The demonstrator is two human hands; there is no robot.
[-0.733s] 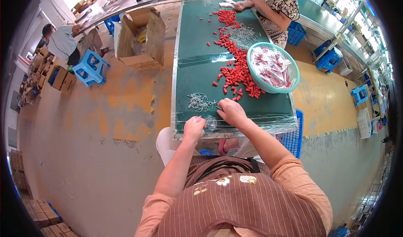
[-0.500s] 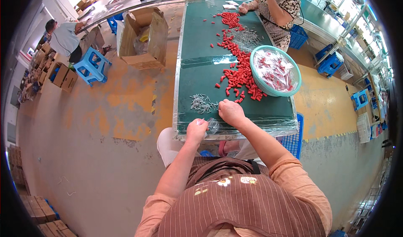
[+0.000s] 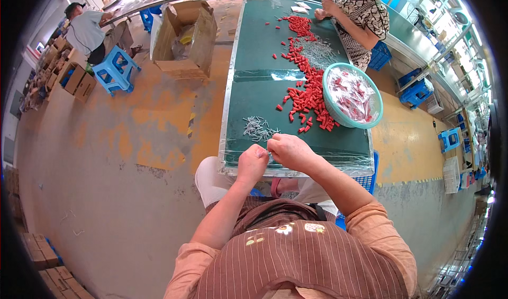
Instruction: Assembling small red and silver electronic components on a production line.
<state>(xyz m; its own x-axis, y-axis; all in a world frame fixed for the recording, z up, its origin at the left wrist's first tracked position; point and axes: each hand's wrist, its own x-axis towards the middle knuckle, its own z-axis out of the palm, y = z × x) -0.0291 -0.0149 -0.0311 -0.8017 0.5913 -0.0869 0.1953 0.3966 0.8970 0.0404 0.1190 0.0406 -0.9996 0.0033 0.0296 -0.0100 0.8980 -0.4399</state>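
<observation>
Over the near edge of the green table (image 3: 248, 95), my two hands meet. My left hand (image 3: 252, 163) is closed on a small clear plastic bag, now mostly hidden by the fingers. Beside it, my right hand (image 3: 290, 151) has its fingertips pinched together at the bag's opening; what they hold, if anything, is hidden. Just beyond my hands lies a small pile of grey screws (image 3: 257, 128). Farther off spreads a long heap of red plastic plugs (image 3: 311, 99). A light green basin (image 3: 327, 100) of filled clear bags (image 3: 352, 95) stands at the right edge.
More grey screws (image 3: 317, 54) lie mid-table. A co-worker (image 3: 362, 13) stands at the far right corner with hands raised, near small white packets (image 3: 300, 8). An open cardboard box (image 3: 182, 45) is left of the table. Another person (image 3: 87, 32) sits on a blue stool (image 3: 117, 71).
My right hand has moved left and nearer to me, from beside the screw pile to my left hand. The bag has gone mostly out of sight. The co-worker's lowered hand has risen.
</observation>
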